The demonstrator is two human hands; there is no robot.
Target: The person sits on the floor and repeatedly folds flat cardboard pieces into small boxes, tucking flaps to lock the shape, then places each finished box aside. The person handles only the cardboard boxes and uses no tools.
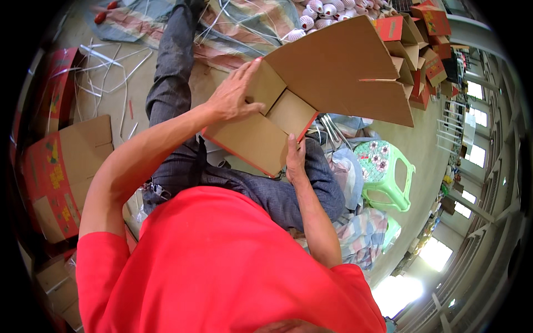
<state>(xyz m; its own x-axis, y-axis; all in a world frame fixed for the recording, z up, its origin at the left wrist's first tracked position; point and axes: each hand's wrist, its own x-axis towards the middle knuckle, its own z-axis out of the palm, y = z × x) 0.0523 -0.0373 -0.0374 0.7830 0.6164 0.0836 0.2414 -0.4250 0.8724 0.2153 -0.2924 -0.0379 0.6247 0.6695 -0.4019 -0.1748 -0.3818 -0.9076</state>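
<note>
A brown cardboard box (250, 137) with red outer edges rests at my lap, its inside facing up. One large flap (338, 69) stands out to the far right, with a slit near its end. My left hand (236, 95) lies against the box's far left side, fingers stretched out and thumb apart over the inside. On the near right edge, my right hand (296, 161) grips the cardboard; some of its fingers are hidden behind the wall.
Flattened red-and-brown cartons (58, 183) lean at the left. White strapping strips (108, 69) lie on the floor. Net-wrapped round items (327, 12) and stacked cartons (425, 55) are at the back. A green stool (394, 180) with a flowered cushion stands right of my knee, beside striped cloth (361, 236).
</note>
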